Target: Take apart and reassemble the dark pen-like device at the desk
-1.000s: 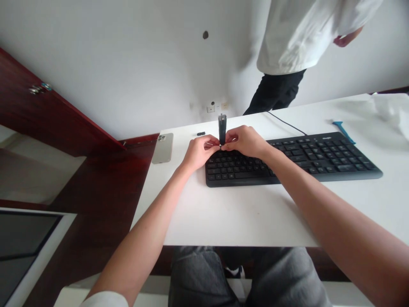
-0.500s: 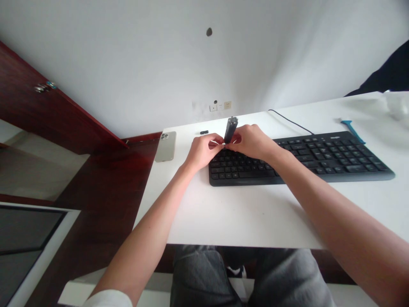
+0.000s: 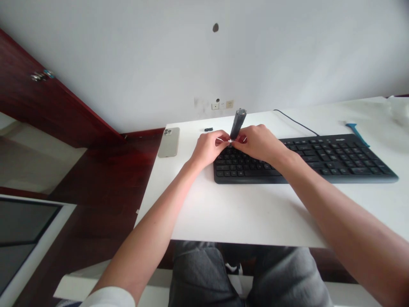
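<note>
Your worktop (image 3: 230, 213) is plain white. Near its far edge, the slim stick (image 3: 238, 123) is dark grey to black. Your keyboard (image 3: 255, 173) is black with small pale markings, and its cable (image 3: 295, 120) is black too. Toward the far left corner, the phone (image 3: 169, 146) is pale beige-grey; the small piece (image 3: 208, 129) by the far edge is black. Toward the right edge, the thin tool (image 3: 359, 135) is blue. Your jeans (image 3: 201, 277) are mottled, faded grey-black, your left sleeve (image 3: 110, 297) white, the door (image 3: 38, 96) dark red-brown.
</note>
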Available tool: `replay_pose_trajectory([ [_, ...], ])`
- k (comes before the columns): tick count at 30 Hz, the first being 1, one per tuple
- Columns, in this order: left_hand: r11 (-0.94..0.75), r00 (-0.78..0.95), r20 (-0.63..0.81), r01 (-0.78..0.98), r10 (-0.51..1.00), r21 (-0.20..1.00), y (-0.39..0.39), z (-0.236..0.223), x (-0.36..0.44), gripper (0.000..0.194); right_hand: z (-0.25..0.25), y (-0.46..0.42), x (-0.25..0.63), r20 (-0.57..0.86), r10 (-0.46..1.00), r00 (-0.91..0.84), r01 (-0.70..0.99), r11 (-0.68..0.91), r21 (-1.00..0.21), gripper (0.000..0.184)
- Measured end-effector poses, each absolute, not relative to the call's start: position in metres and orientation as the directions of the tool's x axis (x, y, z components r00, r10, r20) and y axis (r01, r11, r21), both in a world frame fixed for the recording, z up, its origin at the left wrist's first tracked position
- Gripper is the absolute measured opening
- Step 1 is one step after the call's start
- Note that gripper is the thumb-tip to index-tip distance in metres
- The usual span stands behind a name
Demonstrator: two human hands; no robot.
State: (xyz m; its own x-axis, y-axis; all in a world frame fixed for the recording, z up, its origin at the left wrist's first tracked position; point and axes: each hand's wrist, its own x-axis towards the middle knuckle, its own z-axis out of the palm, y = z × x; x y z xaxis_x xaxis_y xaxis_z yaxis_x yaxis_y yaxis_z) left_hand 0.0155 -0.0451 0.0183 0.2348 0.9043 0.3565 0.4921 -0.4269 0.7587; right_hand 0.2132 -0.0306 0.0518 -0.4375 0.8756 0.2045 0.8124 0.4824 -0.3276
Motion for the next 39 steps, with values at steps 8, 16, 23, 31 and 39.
replay_pose_trajectory([
  [8, -0.439, 0.269, 0.347, 0.530, 0.898, 0.725, -0.045, 0.017, 0.014, 0.005, 0.052, -0.025, 0.218, 0.238, 0.832, -0.501, 0.706, 0.552, -0.444, 0.017],
  [16, -0.460, 0.298, 0.350, 0.593, 0.888, 0.661, -0.046, 0.022, 0.012, 0.004, 0.048, -0.020, 0.218, 0.198, 0.873, -0.446, 0.738, 0.484, -0.471, 0.011],
  [23, -0.463, 0.307, 0.348, 0.633, 0.886, 0.620, -0.050, 0.030, 0.012, 0.008, 0.056, -0.029, 0.212, 0.038, 0.946, -0.323, 0.744, 0.279, -0.608, 0.009],
  [31, -0.456, 0.306, 0.341, 0.667, 0.889, 0.589, -0.053, 0.037, 0.014, 0.009, 0.054, -0.030, 0.212, 0.042, 0.946, -0.320, 0.780, 0.289, -0.555, 0.008],
  [39, -0.449, 0.293, 0.342, 0.642, 0.893, 0.621, -0.051, 0.033, 0.013, 0.012, 0.048, -0.025, 0.215, -0.009, 0.948, -0.317, 0.696, 0.227, -0.681, 0.009],
])
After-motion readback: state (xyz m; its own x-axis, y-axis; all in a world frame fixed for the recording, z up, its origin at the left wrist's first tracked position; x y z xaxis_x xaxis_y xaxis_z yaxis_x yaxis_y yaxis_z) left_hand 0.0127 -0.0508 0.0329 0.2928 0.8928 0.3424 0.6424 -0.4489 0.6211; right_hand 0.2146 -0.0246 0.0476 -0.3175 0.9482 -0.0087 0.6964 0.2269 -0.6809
